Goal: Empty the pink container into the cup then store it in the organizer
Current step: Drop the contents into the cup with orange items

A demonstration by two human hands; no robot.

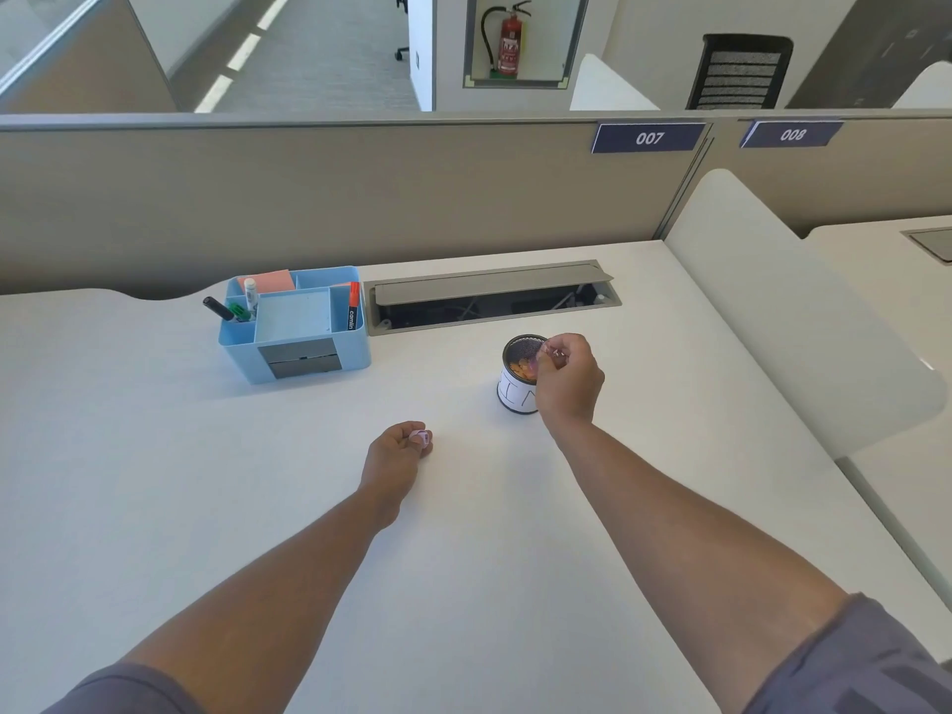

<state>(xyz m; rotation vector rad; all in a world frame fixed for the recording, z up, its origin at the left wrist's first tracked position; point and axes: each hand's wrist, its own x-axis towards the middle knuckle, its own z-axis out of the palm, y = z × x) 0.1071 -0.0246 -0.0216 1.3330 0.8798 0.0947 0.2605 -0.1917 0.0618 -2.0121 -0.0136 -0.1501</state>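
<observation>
white office desk (463, 533) beneath a beige partition: right hand (566, 376) grasps what looks like the pink container (545, 353) tilted over the mesh cup (519, 376), best kept above the rim; left hand (396, 448) clenches a pink lid (421, 436); blue organizer (296, 322) sits left.

**One head-worn view, looking forward and down over a desk**

There is a single view, taken from the person's head. It faces forward and tilts down onto a white desk (257, 507), so both forearms enter from the bottom corners and stretch away from the lens. The wide angle bends straight edges: the partition (360, 198) across the back curves slightly. The near desk surface fills the lower half; the blue organizer (296, 324) and the cup (517, 391) sit at mid-distance, near the frame's centre. Above the partition the view reaches far into the office, to a fire extinguisher (510, 41) in a wall recess. No second view shares the scene.
</observation>
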